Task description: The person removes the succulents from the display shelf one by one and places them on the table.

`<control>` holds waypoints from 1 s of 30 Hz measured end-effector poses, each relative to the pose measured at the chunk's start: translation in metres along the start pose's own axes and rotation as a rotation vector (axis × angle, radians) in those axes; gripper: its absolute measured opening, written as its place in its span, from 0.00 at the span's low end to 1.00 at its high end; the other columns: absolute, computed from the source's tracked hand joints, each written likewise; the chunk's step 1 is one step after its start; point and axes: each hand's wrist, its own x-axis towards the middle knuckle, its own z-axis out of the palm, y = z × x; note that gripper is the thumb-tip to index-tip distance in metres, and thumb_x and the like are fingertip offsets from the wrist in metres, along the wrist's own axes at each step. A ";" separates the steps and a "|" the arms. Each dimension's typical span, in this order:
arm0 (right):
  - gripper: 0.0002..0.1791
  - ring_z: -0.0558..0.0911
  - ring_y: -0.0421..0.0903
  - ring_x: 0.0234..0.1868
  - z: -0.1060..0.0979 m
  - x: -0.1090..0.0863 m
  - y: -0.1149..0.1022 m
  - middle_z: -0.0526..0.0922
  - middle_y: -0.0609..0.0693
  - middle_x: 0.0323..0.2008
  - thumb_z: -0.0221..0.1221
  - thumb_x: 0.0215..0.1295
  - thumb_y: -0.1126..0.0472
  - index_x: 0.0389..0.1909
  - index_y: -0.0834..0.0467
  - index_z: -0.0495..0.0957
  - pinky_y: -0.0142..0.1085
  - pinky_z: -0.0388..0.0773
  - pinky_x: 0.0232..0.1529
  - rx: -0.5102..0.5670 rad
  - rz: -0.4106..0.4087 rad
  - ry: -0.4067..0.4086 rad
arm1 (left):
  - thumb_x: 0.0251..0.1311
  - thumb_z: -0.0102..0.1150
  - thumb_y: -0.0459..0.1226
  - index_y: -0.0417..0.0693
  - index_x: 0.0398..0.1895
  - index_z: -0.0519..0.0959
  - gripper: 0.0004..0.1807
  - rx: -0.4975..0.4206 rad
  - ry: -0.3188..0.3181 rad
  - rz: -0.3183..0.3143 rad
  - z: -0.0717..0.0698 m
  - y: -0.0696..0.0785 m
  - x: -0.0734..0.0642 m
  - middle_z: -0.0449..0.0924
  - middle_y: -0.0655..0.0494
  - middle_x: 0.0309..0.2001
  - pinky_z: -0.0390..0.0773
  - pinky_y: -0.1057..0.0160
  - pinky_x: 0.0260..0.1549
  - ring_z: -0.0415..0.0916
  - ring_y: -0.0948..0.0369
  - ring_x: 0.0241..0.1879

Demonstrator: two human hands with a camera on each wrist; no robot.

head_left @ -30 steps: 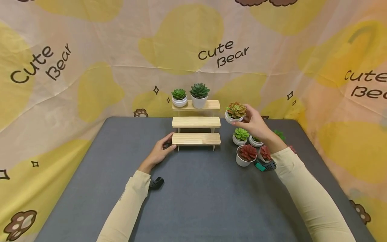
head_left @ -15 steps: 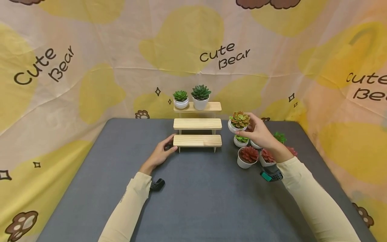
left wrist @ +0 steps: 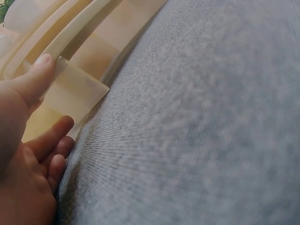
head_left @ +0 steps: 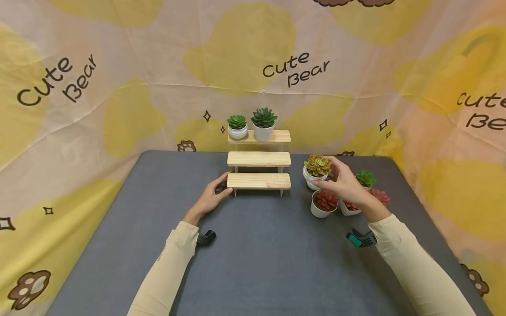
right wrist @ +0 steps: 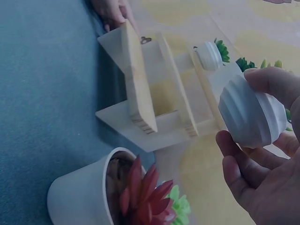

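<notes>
My right hand (head_left: 348,184) grips a potted succulent (head_left: 317,166) with orange-green leaves and a ribbed white pot. In the right wrist view, thumb and fingers wrap that pot (right wrist: 248,110) from its sides. In the head view it overlaps the group of potted plants right of the stand. A three-step wooden stand (head_left: 258,180) stands at the back middle. My left hand (head_left: 209,198) holds the left end of its lowest step, thumb (left wrist: 40,72) at the front corner and fingers beside the pale side panel (left wrist: 75,89).
Two green succulents, one small (head_left: 237,127) and one larger (head_left: 264,124), stand on the top step. Right of the stand are a red succulent (head_left: 326,202), another red one (head_left: 351,210) and a green one (head_left: 365,179), partly behind the right hand. A patterned cloth (head_left: 166,52) hangs behind the table.
The right hand has come down and slightly right with the orange-green succulent, now covering the small light-green plant. My left hand keeps its place on the stand.
</notes>
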 end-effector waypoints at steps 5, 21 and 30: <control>0.38 0.82 0.34 0.47 0.001 -0.007 0.000 0.78 0.61 0.60 0.66 0.65 0.65 0.73 0.59 0.61 0.30 0.78 0.47 -0.016 0.005 -0.008 | 0.72 0.56 0.34 0.36 0.78 0.58 0.34 0.004 -0.005 -0.001 -0.001 0.002 0.000 0.71 0.30 0.67 0.63 0.41 0.59 0.67 0.37 0.66; 0.36 0.83 0.30 0.47 -0.006 -0.025 0.007 0.79 0.35 0.51 0.66 0.61 0.74 0.68 0.68 0.62 0.27 0.80 0.46 0.073 -0.081 -0.006 | 0.72 0.57 0.34 0.36 0.77 0.59 0.34 -0.006 0.003 0.008 -0.001 -0.001 0.002 0.71 0.30 0.67 0.63 0.42 0.58 0.67 0.37 0.66; 0.35 0.80 0.29 0.51 -0.008 -0.046 0.010 0.79 0.34 0.53 0.66 0.60 0.75 0.68 0.70 0.63 0.25 0.79 0.47 0.089 -0.100 -0.028 | 0.72 0.57 0.34 0.36 0.77 0.59 0.34 -0.003 0.001 0.000 -0.002 0.000 0.001 0.71 0.31 0.67 0.64 0.43 0.58 0.67 0.37 0.66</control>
